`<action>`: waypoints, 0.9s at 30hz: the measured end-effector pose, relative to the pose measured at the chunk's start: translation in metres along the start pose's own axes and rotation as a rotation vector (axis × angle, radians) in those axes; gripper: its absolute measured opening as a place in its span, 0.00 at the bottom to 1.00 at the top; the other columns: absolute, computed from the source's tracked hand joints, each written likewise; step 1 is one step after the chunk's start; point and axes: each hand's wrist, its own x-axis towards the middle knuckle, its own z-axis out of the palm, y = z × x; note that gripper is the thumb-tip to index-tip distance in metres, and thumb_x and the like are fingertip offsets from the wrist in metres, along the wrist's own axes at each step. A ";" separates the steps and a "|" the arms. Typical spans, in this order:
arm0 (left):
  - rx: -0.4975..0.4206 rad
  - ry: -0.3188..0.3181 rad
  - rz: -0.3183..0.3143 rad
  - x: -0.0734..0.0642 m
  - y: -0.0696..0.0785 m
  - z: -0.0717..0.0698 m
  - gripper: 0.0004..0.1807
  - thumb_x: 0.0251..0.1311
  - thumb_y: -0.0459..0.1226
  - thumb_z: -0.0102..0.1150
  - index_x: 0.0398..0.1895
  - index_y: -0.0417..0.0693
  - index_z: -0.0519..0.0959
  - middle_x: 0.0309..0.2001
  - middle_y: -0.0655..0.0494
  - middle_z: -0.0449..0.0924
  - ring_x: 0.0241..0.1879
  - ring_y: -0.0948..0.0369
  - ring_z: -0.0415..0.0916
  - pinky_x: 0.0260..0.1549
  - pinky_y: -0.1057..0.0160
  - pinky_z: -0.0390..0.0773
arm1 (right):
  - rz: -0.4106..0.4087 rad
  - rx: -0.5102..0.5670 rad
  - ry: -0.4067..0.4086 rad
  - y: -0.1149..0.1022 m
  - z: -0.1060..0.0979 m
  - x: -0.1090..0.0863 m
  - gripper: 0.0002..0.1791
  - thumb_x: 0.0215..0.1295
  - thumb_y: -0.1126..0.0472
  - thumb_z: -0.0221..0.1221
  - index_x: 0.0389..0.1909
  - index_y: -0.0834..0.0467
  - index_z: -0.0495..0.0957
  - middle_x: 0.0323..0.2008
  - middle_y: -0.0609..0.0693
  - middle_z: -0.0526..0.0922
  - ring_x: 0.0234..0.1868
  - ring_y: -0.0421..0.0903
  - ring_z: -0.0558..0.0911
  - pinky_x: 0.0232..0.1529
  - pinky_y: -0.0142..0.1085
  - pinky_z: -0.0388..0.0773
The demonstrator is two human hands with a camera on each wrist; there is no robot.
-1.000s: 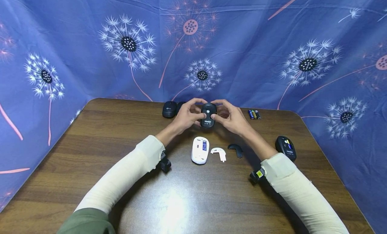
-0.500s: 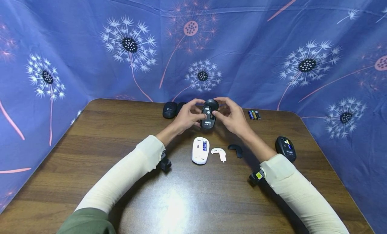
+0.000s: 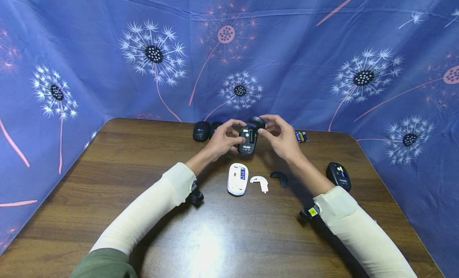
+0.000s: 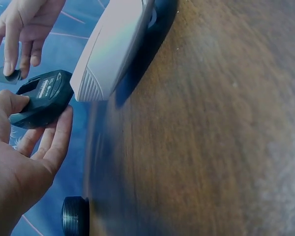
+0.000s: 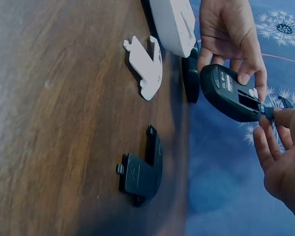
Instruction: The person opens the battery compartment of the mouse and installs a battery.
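My left hand [image 3: 226, 139] grips a black computer mouse [image 3: 246, 146], underside toward me, thumb on its base and fingers around its side. The battery compartment [image 5: 248, 101] in its base is uncovered. With thumb and fingers, my right hand [image 3: 281, 137] pinches a black battery cover [image 3: 257, 121], held just off the upper right end of the mouse. In the right wrist view a narrow tab of this cover points toward the mouse. Below the hands, a white mouse [image 3: 237, 179] lies upside down beside a white cover [image 3: 259, 182] and a second black cover [image 3: 279, 178].
Two black mice stand at the back edge, one fully visible [image 3: 201, 131] and one [image 3: 214, 128] partly behind my left hand. Several batteries [image 3: 302, 137] lie at the back right. Another black mouse [image 3: 338, 176] rests upside down at right, batteries showing. A patterned cloth [image 3: 308, 50] hangs behind the wooden table [image 3: 143, 158].
The black cover has come off the mouse. My right hand has moved it up and to the right, exposing the battery compartment, while my left hand stays nearly in place holding the mouse.
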 end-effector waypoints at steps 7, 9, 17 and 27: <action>-0.021 0.002 -0.006 -0.001 -0.002 -0.001 0.29 0.68 0.24 0.71 0.72 0.46 0.80 0.42 0.45 0.85 0.35 0.59 0.87 0.41 0.30 0.95 | 0.043 0.080 -0.051 0.003 -0.013 -0.009 0.25 0.76 0.71 0.69 0.72 0.64 0.81 0.44 0.65 0.87 0.39 0.44 0.92 0.45 0.29 0.93; -0.026 0.004 -0.003 -0.001 -0.002 -0.001 0.29 0.68 0.24 0.72 0.71 0.45 0.81 0.42 0.45 0.84 0.36 0.59 0.86 0.41 0.30 0.95 | 0.049 0.099 -0.064 0.003 -0.017 -0.012 0.25 0.76 0.72 0.68 0.72 0.65 0.80 0.42 0.61 0.88 0.38 0.43 0.93 0.45 0.30 0.94; -0.029 -0.001 0.003 -0.002 -0.003 -0.003 0.29 0.69 0.24 0.71 0.72 0.46 0.80 0.43 0.44 0.84 0.40 0.58 0.86 0.40 0.35 0.97 | 0.083 0.069 -0.077 0.006 -0.035 -0.023 0.25 0.77 0.68 0.70 0.72 0.62 0.82 0.38 0.45 0.89 0.36 0.40 0.93 0.43 0.29 0.93; -0.038 -0.004 0.004 -0.003 -0.005 -0.005 0.29 0.69 0.24 0.70 0.72 0.47 0.80 0.44 0.44 0.83 0.39 0.58 0.86 0.40 0.34 0.96 | 0.130 0.061 -0.119 0.013 -0.051 -0.037 0.23 0.78 0.71 0.67 0.71 0.68 0.81 0.40 0.51 0.91 0.35 0.40 0.94 0.44 0.40 0.97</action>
